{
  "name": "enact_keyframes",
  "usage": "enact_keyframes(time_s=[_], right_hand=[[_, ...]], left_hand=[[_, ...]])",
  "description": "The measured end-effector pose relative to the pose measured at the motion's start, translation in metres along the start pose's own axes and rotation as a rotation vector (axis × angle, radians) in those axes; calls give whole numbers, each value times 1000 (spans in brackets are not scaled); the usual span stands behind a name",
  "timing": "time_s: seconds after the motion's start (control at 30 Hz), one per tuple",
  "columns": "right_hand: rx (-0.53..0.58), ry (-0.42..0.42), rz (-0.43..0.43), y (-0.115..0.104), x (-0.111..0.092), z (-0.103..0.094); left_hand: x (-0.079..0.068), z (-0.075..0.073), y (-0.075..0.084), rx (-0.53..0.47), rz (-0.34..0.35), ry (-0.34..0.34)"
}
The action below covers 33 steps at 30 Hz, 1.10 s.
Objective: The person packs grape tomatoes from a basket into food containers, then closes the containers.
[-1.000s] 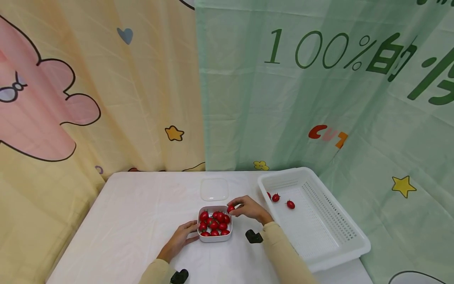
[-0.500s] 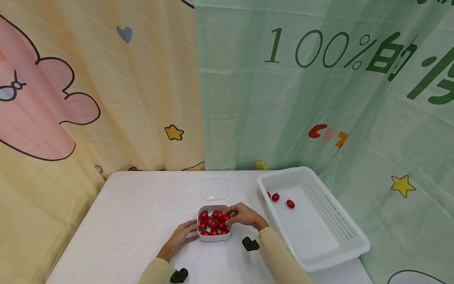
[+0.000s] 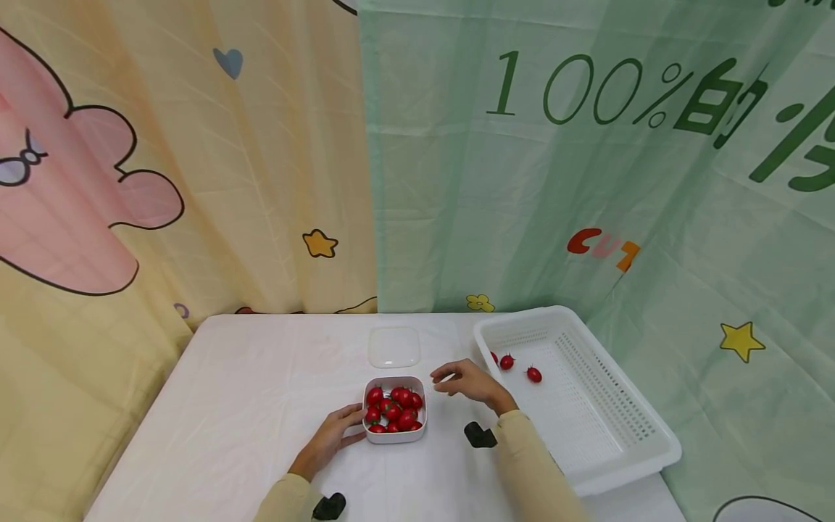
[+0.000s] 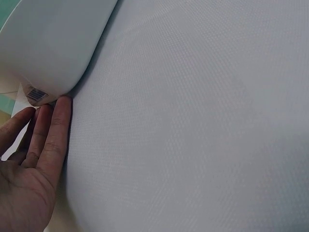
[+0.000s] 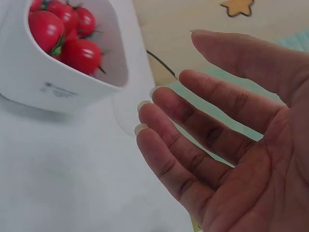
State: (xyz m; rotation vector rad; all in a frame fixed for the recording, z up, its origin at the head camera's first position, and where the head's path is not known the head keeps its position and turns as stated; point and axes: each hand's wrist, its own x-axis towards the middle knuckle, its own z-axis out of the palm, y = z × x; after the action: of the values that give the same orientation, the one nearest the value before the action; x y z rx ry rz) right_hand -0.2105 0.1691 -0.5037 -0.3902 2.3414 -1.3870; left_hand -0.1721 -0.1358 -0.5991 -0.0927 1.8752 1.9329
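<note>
A small white container holds several cherry tomatoes, some with green stems. My left hand touches the container's left side with its fingertips; the left wrist view shows those fingers nearly straight against the container's wall. To the right of the container, my right hand hovers above the table. In the right wrist view, that hand's fingers are spread and relaxed, with nothing between them, apart from the container wall.
A large white perforated basket stands on the right, with a few cherry tomatoes near its left side. Behind the container, a clear lid lies on the white tablecloth. Patterned curtains hang beyond the table.
My right hand has lowered a cherry tomato into the container, let it go, and drawn back up and to the right. My left hand stays at the container's side.
</note>
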Motion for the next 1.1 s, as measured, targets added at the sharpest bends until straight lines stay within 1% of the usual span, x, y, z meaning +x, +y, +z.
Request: enact_keyframes(time_s=[0.07,0.23,0.4,0.53,0.67,0.77,0.9,1.1], right_hand=[[19,33,-4,1,-3,-9],[76,131,30,2,-12,-29],[167,211,43,11,-20,-48],[196,279,43,20,-23,-59],[206,343,66,26,-24,-67],[224,376,82,32,-24,-73],[249,399,114,39,-20,-81],[287,368,188,50,-12,-91]], left_hand=[[0,0,1,3,0,4],[-1,-1,2,6,-2,9],[0,-1,1,2,-2,7],[0,-1,-1,1,-5,11],[0,0,-1,1,-4,12],[-1,1,0,2,-1,3],[-2,2,2,4,-1,1],[-1,2,1,1,0,-8]])
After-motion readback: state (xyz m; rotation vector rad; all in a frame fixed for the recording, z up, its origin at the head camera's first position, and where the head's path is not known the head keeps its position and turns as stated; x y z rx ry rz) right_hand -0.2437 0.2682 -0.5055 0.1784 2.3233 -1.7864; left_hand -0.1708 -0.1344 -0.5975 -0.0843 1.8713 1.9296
